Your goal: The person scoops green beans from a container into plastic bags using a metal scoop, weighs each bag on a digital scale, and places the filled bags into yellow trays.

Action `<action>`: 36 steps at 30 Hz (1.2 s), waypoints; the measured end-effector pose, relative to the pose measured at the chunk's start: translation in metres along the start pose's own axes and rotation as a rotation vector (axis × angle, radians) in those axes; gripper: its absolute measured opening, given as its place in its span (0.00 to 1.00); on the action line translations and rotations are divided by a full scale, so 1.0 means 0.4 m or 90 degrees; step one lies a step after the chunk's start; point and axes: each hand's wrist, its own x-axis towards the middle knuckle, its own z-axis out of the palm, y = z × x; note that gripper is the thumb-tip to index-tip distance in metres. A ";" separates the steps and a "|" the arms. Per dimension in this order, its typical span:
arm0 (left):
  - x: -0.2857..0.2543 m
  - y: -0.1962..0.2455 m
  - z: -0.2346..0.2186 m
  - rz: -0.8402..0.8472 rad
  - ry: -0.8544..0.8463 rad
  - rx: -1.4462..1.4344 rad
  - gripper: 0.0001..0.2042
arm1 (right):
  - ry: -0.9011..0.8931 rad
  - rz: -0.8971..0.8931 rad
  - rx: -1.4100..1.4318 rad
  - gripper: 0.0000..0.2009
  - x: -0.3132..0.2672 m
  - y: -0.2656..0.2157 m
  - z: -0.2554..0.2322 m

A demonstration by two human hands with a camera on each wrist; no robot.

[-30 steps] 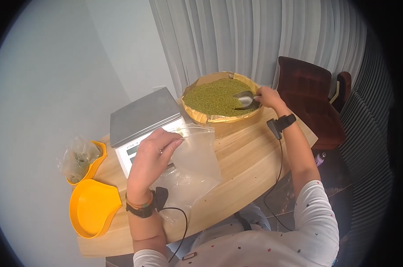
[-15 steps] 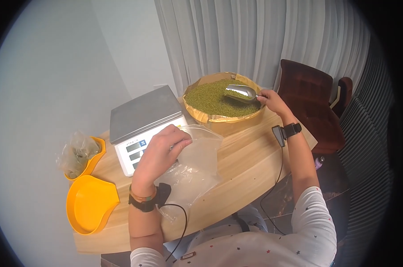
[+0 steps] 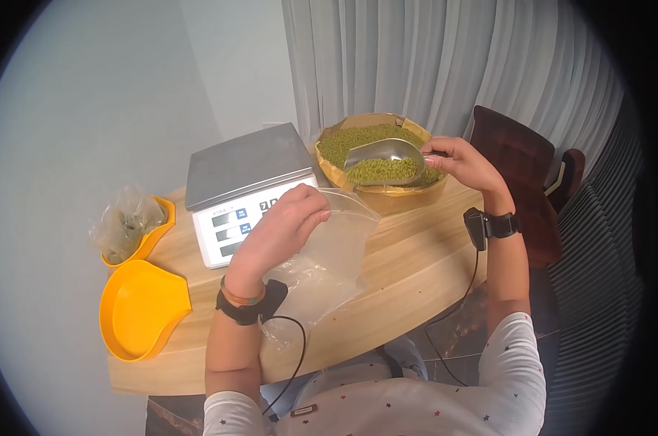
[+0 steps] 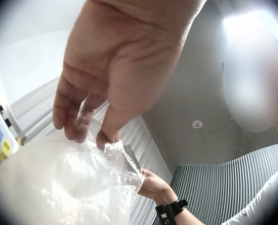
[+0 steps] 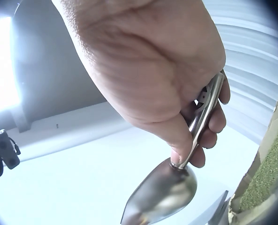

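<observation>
My right hand (image 3: 468, 161) grips the handle of a metal scoop (image 5: 162, 194), fingers wrapped around it in the right wrist view. A heap of small green beans (image 3: 383, 172) fills the scoop, which overlaps the near side of a round, paper-lined cardboard tub (image 3: 423, 194) in the head view. More of the same beans (image 3: 365, 136) lie in that tub. With thumb and fingertips, my left hand (image 3: 282, 229) pinches the top edge of a clear plastic zip bag (image 3: 336, 251). The bag hangs over the table in front of the scale, partly hidden by the hand.
A white scale (image 3: 249, 171) with a grey platform stands left of the tub. At the table's left lie a yellow tray (image 3: 136, 312) and another yellow tray (image 3: 163, 215) holding filled plastic bags (image 3: 129, 218). A dark red chair (image 3: 514, 156) stands beyond the right side.
The scoop came up out of the beans, loaded, and moved toward me and the bag. My left hand shifted slightly up and right, still pinching the bag. The head view turned a little.
</observation>
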 end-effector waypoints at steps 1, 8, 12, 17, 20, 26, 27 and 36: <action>0.000 0.002 -0.001 -0.003 -0.002 0.000 0.06 | -0.013 -0.030 -0.039 0.12 0.001 -0.022 0.005; 0.000 0.005 0.005 0.008 -0.001 -0.010 0.06 | 0.001 -0.191 -0.386 0.09 -0.001 -0.134 0.046; -0.002 -0.006 0.011 0.010 -0.005 -0.005 0.06 | 0.031 -0.205 -0.445 0.08 -0.022 -0.196 0.088; 0.004 0.000 0.008 0.022 -0.018 0.000 0.06 | 0.099 -0.279 -0.511 0.07 -0.038 -0.225 0.105; 0.001 -0.007 0.006 0.014 -0.016 0.024 0.06 | 0.126 -0.223 -0.505 0.07 -0.037 -0.200 0.072; 0.000 0.000 0.001 -0.014 -0.018 0.012 0.06 | 0.264 -0.073 -0.592 0.07 0.004 -0.051 -0.019; 0.000 -0.003 0.001 -0.012 -0.017 0.012 0.06 | 0.266 -0.073 -0.594 0.07 0.011 -0.020 -0.028; -0.001 -0.017 0.002 -0.017 -0.007 0.020 0.05 | 0.191 0.064 -0.801 0.06 0.064 0.235 0.013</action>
